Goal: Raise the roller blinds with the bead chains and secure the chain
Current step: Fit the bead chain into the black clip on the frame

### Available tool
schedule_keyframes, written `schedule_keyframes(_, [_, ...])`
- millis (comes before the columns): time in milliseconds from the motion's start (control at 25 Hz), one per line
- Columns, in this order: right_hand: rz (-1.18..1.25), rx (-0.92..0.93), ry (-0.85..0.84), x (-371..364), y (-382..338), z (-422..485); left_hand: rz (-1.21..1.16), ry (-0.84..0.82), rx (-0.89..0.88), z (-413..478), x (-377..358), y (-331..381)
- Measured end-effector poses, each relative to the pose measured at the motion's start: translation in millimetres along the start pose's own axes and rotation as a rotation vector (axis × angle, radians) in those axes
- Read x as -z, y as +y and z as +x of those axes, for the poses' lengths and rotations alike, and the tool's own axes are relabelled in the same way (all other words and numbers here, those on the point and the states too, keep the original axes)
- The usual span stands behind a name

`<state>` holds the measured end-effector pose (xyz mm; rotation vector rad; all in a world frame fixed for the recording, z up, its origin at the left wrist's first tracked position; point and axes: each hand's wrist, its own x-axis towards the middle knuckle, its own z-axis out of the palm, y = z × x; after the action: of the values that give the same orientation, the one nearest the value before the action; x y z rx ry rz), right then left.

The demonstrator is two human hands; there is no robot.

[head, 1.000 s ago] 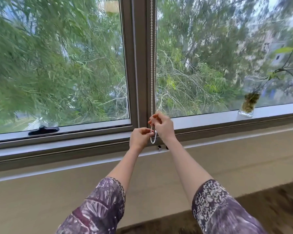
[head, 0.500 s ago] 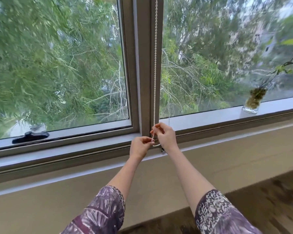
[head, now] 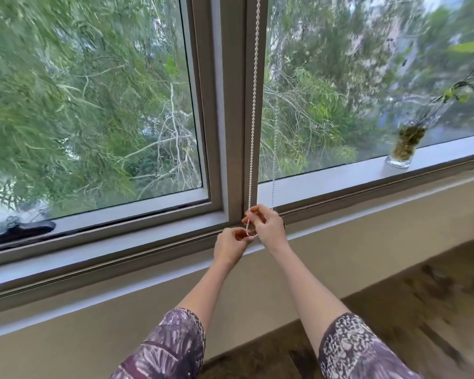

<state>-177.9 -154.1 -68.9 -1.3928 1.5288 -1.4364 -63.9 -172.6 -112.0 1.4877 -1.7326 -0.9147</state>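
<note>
**Hands.** Left hand (head: 229, 246): fingers curled, thumb and forefinger pinching the bottom of the chain loop. Right hand (head: 268, 225): just at 1 o'clock of the left and close to touching it, fingertips pinching the strand a little above the loop's end.

**Bead chain (head: 253, 105).** White, held in both hands at the foot of the window mullion (head: 230, 105). Long axis vertical: it runs from the hands to 12 o'clock and out of the top of the view. A second, fainter strand hangs parallel at 1 o'clock, in front of the right pane.

**Step in hand.** No blind fabric covers either pane, so raising is judged done and securing the chain is under way. The next move calls for a hook or clip by the lower frame – whether one sits behind the right hand cannot be told – and for keeping the loop taut while it is seated.

**Surroundings.** Glass vase (head: 404, 149) with greenery on the sill (head: 340, 176) at 3 o'clock, well apart. Dark window handle (head: 25, 231) at 9 o'clock. Patterned sleeves at 6 o'clock.
</note>
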Motion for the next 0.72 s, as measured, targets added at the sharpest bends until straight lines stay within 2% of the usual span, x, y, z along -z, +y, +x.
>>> schedule_keyframes(120, [0.032, -0.004, 0.036, 0.0, 7.1, -1.6, -0.018, -0.017, -0.008, 5.1, -6.4, 1.6])
schedule_keyframes(240, [0.096, -0.039, 0.055, 4.2, 12.4, 0.8, -0.072, 0.036, -0.042, 11.6, -7.4, 5.2])
schedule_keyframes(400, [0.052, -0.017, 0.072, 16.5, 19.0, 11.6, -0.368, 0.125, -0.070, 18.7, -7.5, 19.2])
schedule_keyframes(520, [-0.020, 0.015, 0.058, 24.8, 23.2, 23.1, -0.534, 0.117, -0.124, 21.9, -8.1, 34.5])
schedule_keyframes(720, [-0.086, 0.068, -0.001, 26.6, 23.4, 31.5, -0.560, 0.138, -0.165, 30.6, -10.5, 49.6])
